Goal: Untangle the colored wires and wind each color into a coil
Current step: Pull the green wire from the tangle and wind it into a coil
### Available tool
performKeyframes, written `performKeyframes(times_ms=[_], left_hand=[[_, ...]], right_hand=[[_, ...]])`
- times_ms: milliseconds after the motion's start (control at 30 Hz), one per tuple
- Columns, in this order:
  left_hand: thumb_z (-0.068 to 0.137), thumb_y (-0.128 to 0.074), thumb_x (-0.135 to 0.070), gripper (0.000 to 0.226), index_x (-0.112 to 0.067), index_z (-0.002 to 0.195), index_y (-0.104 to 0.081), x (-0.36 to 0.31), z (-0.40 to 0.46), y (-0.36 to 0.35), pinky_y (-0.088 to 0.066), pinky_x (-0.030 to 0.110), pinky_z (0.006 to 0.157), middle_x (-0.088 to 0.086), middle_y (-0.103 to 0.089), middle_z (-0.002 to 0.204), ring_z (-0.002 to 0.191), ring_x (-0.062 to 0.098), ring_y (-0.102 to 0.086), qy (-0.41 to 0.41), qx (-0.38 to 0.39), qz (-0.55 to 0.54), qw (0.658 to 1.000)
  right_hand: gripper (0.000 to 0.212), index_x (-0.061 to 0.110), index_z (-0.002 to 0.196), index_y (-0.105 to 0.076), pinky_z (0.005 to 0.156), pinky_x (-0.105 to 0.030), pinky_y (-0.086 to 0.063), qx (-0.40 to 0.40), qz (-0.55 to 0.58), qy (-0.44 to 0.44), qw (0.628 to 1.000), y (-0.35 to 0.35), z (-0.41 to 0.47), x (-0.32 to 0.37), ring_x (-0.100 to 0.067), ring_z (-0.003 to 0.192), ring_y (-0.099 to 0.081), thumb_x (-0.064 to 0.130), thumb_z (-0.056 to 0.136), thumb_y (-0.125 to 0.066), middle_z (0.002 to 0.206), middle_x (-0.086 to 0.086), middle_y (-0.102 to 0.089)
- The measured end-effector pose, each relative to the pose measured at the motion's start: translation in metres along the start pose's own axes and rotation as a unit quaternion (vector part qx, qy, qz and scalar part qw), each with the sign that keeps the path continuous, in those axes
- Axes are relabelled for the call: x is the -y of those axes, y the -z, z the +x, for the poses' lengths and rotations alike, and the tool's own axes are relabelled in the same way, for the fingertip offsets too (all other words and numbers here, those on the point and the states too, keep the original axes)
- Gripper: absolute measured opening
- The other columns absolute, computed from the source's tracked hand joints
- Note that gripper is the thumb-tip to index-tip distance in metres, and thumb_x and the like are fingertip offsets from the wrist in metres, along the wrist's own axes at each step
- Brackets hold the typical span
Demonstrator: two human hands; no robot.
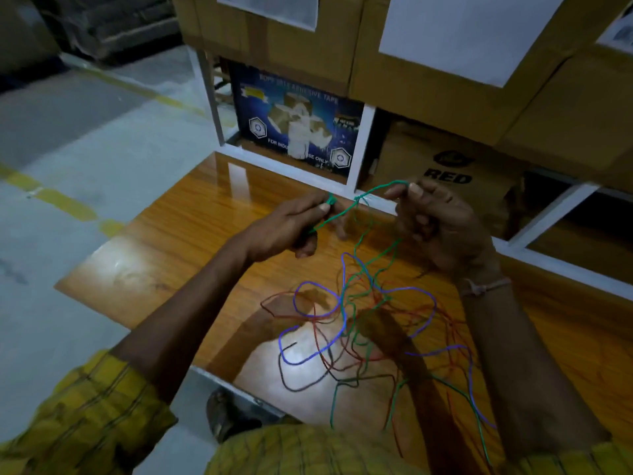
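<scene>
A green wire (375, 190) stretches between my two hands above the wooden table (178, 248). My left hand (291, 228) pinches a small green winding at its fingertips, with the wire's tail running under the palm. My right hand (438, 224) pinches the green wire at its far end, fingers curled. From there the green wire drops into a loose tangle (356, 320) of blue (411, 289), red (277, 298), green and dark wires (291, 382) lying on the table between my forearms.
Stacked cardboard boxes (445, 87) and a white-framed shelf (363, 149) with a blue tape carton (298, 121) stand just behind the table. Grey floor with yellow lines (65, 200) lies to the left. Wires hang over the table's near edge.
</scene>
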State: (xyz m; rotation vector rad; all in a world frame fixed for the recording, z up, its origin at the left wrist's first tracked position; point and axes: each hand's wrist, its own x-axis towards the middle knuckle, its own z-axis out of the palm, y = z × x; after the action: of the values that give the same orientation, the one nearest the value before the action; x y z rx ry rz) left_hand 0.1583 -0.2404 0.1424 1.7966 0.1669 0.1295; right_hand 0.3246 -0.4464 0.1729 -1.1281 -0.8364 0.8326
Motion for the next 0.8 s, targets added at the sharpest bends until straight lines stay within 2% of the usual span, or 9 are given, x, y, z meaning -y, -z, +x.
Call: performKeyframes(times_ms=[100, 200, 300, 367, 467, 533, 600, 700, 800], left_hand=[[0.115, -0.031, -0.018, 0.036, 0.011, 0.131, -0.046, -0.002, -0.002, 0.0, -0.017, 0.025, 0.042, 0.029, -0.069, 0.114, 0.041, 0.016, -0.036, 0.017, 0.061, -0.117, 0.991], [0.113, -0.028, -0.014, 0.038, 0.011, 0.133, -0.047, -0.003, -0.006, 0.0, -0.014, 0.025, 0.038, 0.031, -0.065, 0.111, 0.037, 0.012, -0.027, 0.013, 0.115, -0.232, 0.966], [0.114, -0.026, -0.013, 0.041, 0.013, 0.142, -0.04, -0.01, -0.002, 0.003, -0.012, 0.021, 0.038, 0.028, -0.058, 0.119, 0.038, 0.006, -0.031, -0.008, 0.133, -0.331, 0.934], [0.114, -0.025, -0.015, 0.045, 0.014, 0.147, -0.034, -0.015, 0.006, 0.008, -0.005, 0.024, 0.041, 0.028, -0.051, 0.13, 0.041, 0.005, -0.04, -0.03, 0.12, -0.393, 0.911], [0.114, -0.025, -0.018, 0.042, 0.005, 0.147, -0.04, -0.02, 0.023, 0.02, -0.026, 0.016, 0.038, 0.024, -0.061, 0.135, 0.057, 0.012, -0.056, -0.057, 0.068, -0.436, 0.896], [0.115, -0.027, -0.02, 0.04, 0.002, 0.146, -0.041, -0.022, 0.034, 0.027, -0.048, 0.016, 0.049, 0.022, -0.062, 0.139, 0.071, 0.017, -0.066, -0.066, 0.031, -0.443, 0.894], [0.116, -0.027, -0.022, 0.039, 0.0, 0.143, -0.044, -0.02, 0.046, 0.034, -0.063, 0.027, 0.068, 0.022, -0.063, 0.141, 0.082, 0.022, -0.074, -0.069, -0.018, -0.422, 0.904], [0.117, -0.026, -0.021, 0.035, -0.002, 0.136, -0.047, -0.015, 0.061, 0.042, -0.062, 0.048, 0.089, 0.023, -0.062, 0.141, 0.1, 0.036, -0.075, -0.066, -0.095, -0.331, 0.937], [0.116, -0.029, -0.022, 0.034, -0.002, 0.139, -0.044, -0.002, 0.07, 0.045, -0.06, 0.054, 0.094, 0.022, -0.061, 0.141, 0.107, 0.044, -0.073, -0.037, -0.118, -0.197, 0.973]], right_hand=[[0.036, 0.017, 0.093, -0.078, 0.051, -0.029, -0.015, -0.047, -0.023, 0.003, 0.999, 0.009, 0.028, -0.007, -0.006, 0.046, -0.023, 0.018, 0.108, -0.046, 0.057, 0.007, -0.038], [0.026, 0.017, 0.093, -0.072, 0.043, -0.02, -0.018, -0.108, -0.078, -0.02, 0.991, 0.012, 0.054, -0.024, -0.003, 0.045, -0.026, 0.021, 0.109, -0.052, 0.059, 0.007, -0.045], [0.024, 0.013, 0.095, -0.068, 0.04, -0.018, -0.024, -0.146, -0.143, -0.046, 0.978, 0.003, 0.068, -0.055, -0.007, 0.043, -0.034, 0.035, 0.104, -0.062, 0.066, -0.01, -0.046], [0.038, 0.005, 0.108, -0.068, 0.046, -0.019, -0.031, -0.128, -0.133, -0.08, 0.98, -0.009, 0.066, -0.076, -0.015, 0.051, -0.045, 0.042, 0.099, -0.068, 0.076, -0.015, -0.052], [0.033, 0.003, 0.103, -0.065, 0.038, -0.018, -0.03, -0.059, -0.152, -0.149, 0.975, -0.038, 0.051, -0.095, -0.009, 0.04, -0.034, 0.031, 0.111, -0.05, 0.066, -0.004, -0.046], [0.035, 0.0, 0.101, -0.062, 0.035, -0.019, -0.033, -0.017, -0.135, -0.192, 0.972, -0.061, 0.038, -0.097, -0.01, 0.036, -0.032, 0.028, 0.113, -0.044, 0.062, -0.007, -0.045], [0.037, -0.005, 0.108, -0.059, 0.034, -0.019, -0.036, 0.023, -0.13, -0.225, 0.965, -0.075, 0.025, -0.098, -0.011, 0.033, -0.034, 0.028, 0.113, -0.043, 0.057, -0.007, -0.049], [0.031, -0.002, 0.117, -0.056, 0.035, -0.019, -0.038, 0.09, -0.145, -0.273, 0.947, -0.09, 0.006, -0.09, -0.013, 0.032, -0.042, 0.027, 0.113, -0.044, 0.058, -0.008, -0.056], [0.023, 0.003, 0.122, -0.053, 0.045, -0.024, -0.043, 0.145, -0.194, -0.256, 0.936, -0.094, -0.006, -0.072, -0.019, 0.041, -0.054, 0.022, 0.11, -0.054, 0.065, -0.011, -0.065]])
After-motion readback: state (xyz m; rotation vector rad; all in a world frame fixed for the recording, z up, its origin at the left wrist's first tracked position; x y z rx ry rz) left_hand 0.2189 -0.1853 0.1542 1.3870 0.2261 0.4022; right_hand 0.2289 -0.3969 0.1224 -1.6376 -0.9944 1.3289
